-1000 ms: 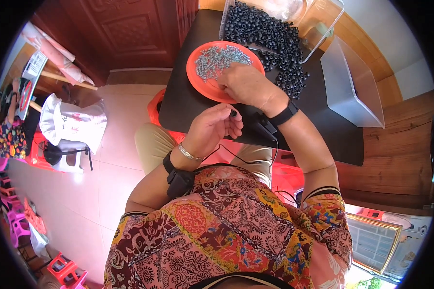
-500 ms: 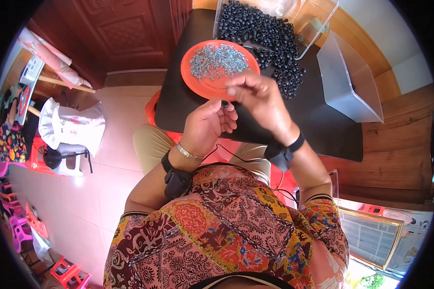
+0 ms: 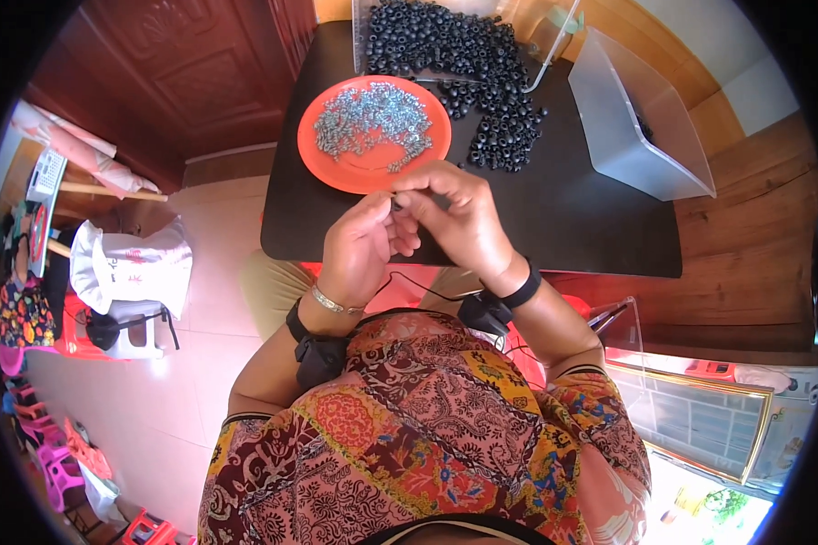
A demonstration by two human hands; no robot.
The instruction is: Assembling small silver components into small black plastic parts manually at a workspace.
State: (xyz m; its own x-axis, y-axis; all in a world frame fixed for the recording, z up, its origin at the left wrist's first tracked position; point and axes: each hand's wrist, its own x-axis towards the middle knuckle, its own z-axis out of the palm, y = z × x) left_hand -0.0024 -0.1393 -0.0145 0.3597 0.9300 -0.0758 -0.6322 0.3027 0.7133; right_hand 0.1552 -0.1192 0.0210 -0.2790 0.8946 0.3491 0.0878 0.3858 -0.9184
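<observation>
My left hand [image 3: 358,247] is closed in a pinch on a small round black knob-like part [image 3: 396,206] just in front of the plate. Thumb and fingers of my right hand [image 3: 464,223] press together at the same part, touching it from the right. Anything tiny between the right fingertips is hidden. Just beyond both hands sits a round orange-red plate [image 3: 365,174], heaped with small silvery metal pieces [image 3: 373,116] that look like screws. Many more black parts [image 3: 507,138] lie loose to the plate's right and spill from a clear bin [image 3: 361,41].
A translucent open bin [image 3: 634,136] lies tipped on the right of the dark table [image 3: 577,213]. Wood panelling [image 3: 745,236] borders that side. On the floor to the left, a white bag [image 3: 141,268] rests on a stool. Black wrist devices with cables [image 3: 322,360] are strapped to my forearms.
My right hand has come down from near the plate and joined the left at the black part. The view has shifted, so the table things appear further left.
</observation>
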